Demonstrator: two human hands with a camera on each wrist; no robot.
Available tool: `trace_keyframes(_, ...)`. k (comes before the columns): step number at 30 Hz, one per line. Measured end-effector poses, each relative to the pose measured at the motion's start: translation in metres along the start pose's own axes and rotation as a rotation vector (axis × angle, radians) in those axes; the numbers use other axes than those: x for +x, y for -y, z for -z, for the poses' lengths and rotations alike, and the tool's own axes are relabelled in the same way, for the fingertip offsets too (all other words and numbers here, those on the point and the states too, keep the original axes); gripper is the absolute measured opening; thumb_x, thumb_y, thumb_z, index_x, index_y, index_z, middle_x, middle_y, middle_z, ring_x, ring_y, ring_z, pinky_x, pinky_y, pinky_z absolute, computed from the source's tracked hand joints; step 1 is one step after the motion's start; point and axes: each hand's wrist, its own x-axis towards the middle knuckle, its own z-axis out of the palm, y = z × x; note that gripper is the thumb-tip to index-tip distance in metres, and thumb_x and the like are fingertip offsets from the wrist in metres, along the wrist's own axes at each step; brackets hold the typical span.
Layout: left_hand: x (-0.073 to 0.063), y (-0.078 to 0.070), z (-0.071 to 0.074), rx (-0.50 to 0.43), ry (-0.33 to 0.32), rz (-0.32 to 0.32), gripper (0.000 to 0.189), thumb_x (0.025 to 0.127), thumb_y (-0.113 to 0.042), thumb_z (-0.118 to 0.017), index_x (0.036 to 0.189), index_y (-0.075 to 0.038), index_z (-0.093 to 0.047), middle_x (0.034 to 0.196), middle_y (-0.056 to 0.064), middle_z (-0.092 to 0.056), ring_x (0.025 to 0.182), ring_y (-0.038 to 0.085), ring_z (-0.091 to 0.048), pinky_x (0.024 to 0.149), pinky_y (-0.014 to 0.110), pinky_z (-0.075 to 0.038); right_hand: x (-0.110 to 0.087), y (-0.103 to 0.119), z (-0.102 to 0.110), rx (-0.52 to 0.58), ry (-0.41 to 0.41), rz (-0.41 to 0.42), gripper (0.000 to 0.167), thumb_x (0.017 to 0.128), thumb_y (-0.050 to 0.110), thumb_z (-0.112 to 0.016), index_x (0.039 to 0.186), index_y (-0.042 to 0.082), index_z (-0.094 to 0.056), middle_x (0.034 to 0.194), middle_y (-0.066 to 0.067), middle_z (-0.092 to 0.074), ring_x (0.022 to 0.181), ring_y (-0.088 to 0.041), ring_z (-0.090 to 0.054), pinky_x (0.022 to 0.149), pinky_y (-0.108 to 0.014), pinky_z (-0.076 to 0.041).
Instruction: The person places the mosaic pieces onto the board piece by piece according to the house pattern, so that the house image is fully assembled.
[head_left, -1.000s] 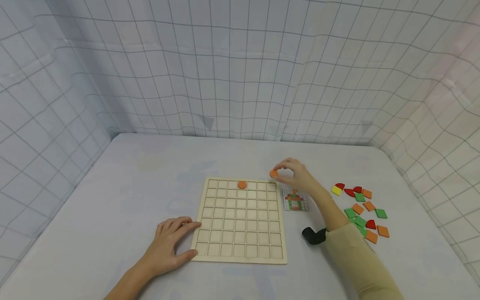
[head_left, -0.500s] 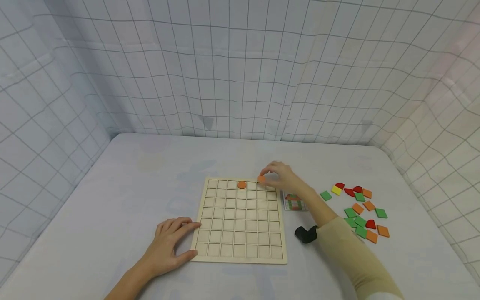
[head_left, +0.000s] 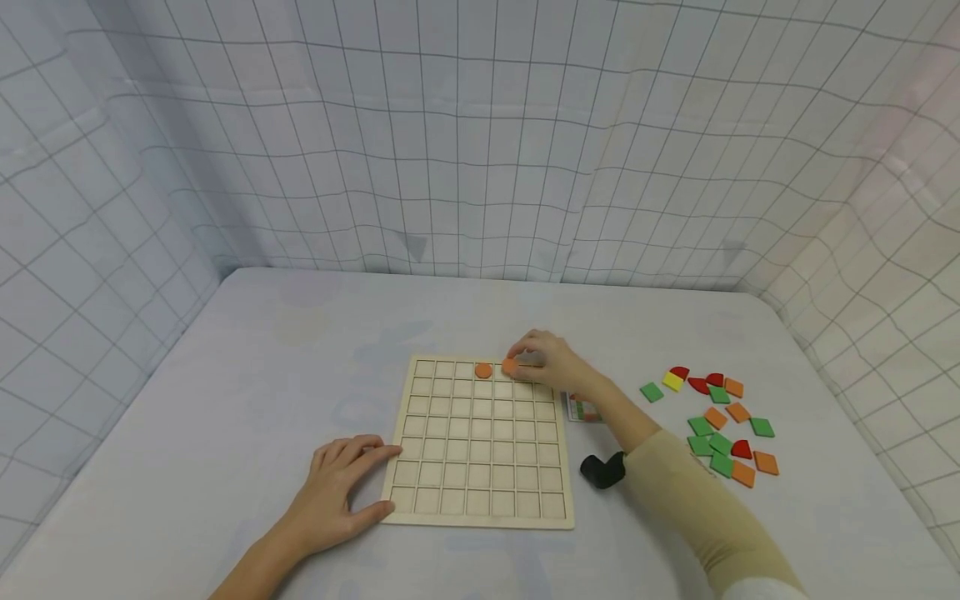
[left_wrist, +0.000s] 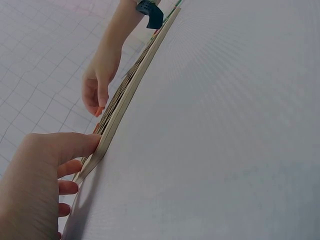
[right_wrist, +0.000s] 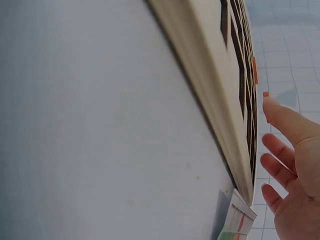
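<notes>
A pale wooden grid board (head_left: 480, 451) lies on the table in the head view. My left hand (head_left: 333, 496) rests at its left edge, thumb and index fingertips touching the rim, other fingers loosely bent. In the left wrist view the left thumb (left_wrist: 80, 145) lies on the rim. My right hand (head_left: 553, 365) pinches an orange round-looking tile (head_left: 510, 367) between thumb and fingertips, over the board's far row. A similar orange tile (head_left: 483, 370) sits in a far-row cell just left of it. The right wrist view shows only the held tile's edge (right_wrist: 265, 94).
A pattern card (head_left: 583, 409) lies right of the board, partly covered by the right forearm. Farther right are scattered tiles: several green diamonds (head_left: 721, 464), orange squares (head_left: 766, 462), red quarter-rounds (head_left: 741, 449) and a yellow piece (head_left: 673, 381). A black band (head_left: 603, 471) hangs at the right wrist.
My right hand has carried the orange tile left and down from beyond the board's far right corner to the far row. The left hand has stayed in place.
</notes>
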Motion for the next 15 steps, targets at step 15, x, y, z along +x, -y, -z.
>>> trace_keyframes(15,0.0,0.0,0.0,-0.003,0.0,-0.001,0.057,0.071,-0.036,-0.073,0.122,-0.02,-0.056,0.117,-0.001,-0.05,0.105,0.018,-0.038,0.087,0.044,-0.021,0.005,-0.005,-0.013,-0.073,-0.012,0.121,0.026,0.082,0.024,-0.068,0.105,0.012,-0.065,0.106,-0.005,-0.056,0.101,-0.023,-0.049,0.087,-0.048,-0.037)
